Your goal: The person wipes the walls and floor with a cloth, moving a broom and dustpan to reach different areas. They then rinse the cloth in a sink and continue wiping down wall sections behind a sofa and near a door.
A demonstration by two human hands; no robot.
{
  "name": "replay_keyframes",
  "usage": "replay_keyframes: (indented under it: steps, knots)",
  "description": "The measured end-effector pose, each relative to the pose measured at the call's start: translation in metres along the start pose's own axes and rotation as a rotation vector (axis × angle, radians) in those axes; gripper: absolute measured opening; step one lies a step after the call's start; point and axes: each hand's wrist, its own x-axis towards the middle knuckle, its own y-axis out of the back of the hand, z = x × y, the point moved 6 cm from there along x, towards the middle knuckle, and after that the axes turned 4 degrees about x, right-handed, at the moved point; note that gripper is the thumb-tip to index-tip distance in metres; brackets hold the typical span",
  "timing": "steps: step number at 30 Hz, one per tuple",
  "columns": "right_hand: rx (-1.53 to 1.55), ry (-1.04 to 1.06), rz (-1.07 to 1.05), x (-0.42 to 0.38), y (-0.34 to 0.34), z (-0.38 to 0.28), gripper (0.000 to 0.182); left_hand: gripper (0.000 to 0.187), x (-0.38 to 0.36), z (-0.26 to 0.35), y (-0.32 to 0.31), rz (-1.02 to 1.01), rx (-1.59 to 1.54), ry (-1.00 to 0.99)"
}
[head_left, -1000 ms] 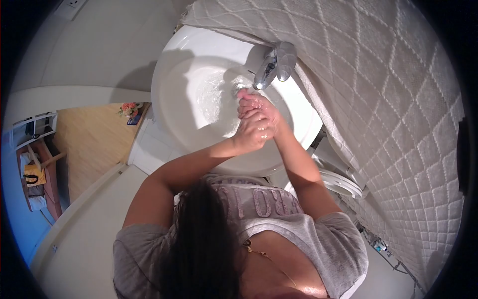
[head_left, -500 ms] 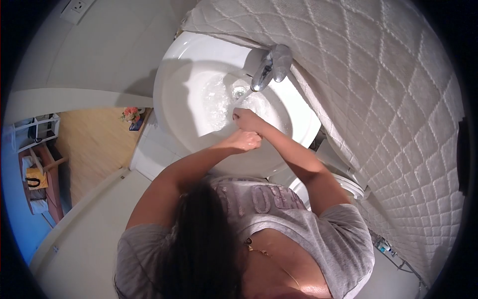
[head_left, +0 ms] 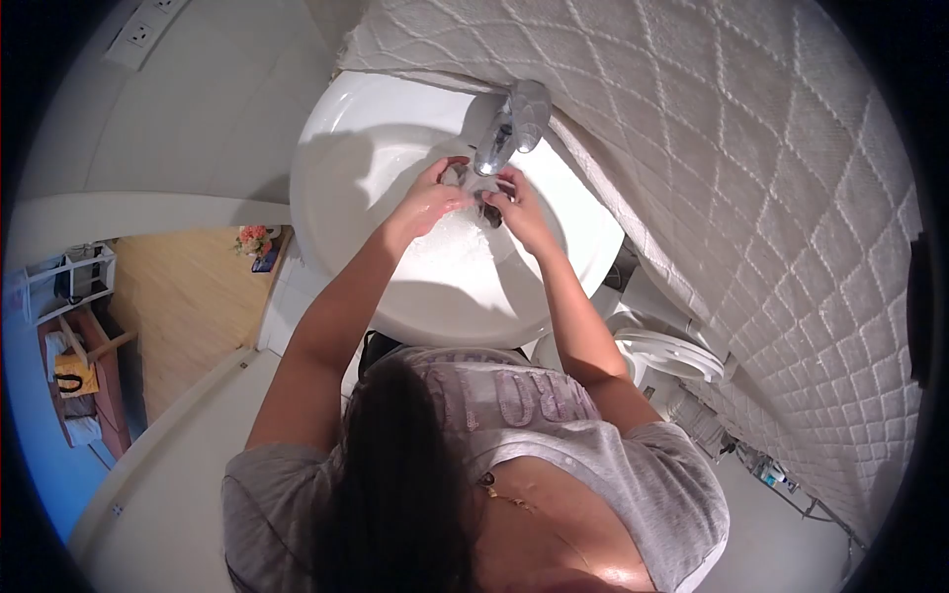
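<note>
Both my hands are over the white sink basin [head_left: 341, 138], right under the chrome tap [head_left: 509, 127]. My left hand [head_left: 430, 198] is held under the spout with its fingers apart, holding nothing. My right hand [head_left: 516, 210] is next to it, fingers spread and pointing toward the tap, also holding nothing. The two hands are close together with a small gap between them. Water wets the bowl around them, and a dark patch shows between the fingers; I cannot tell what it is.
A quilt-patterned white wall [head_left: 751, 198] runs along the right behind the tap. A white toilet [head_left: 672, 354] stands right of the basin. A wall socket [head_left: 138, 30] is at upper left. Flowers [head_left: 254, 239] and a shelf unit [head_left: 74, 267] lie far left by wooden flooring.
My hands were clasped and rubbing each other, then drew back toward the near rim. Now they have come apart and moved up under the tap.
</note>
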Motion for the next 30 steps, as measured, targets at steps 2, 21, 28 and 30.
replay_keyframes:
  steps: [2, 21, 28, 30]
  knots:
    - [-0.013, -0.055, -0.010, -0.002, 0.004, 0.006, 0.025, 0.039, -0.002, 0.015, -0.004, 0.019, 0.177, -0.103]
    - [-0.040, 0.004, -0.003, -0.006, -0.048, -0.001, 0.037, 0.037, -0.042, -0.015, 0.021, 0.407, -0.065, 0.510]
    - [0.237, -0.017, 0.203, 0.000, -0.038, 0.019, 0.039, 0.016, -0.008, -0.061, 0.003, 0.208, -0.580, 0.269]
    - [0.446, -0.003, 0.254, 0.009, -0.036, 0.032, 0.037, 0.016, -0.030, -0.034, -0.018, 0.261, -0.491, 0.280]
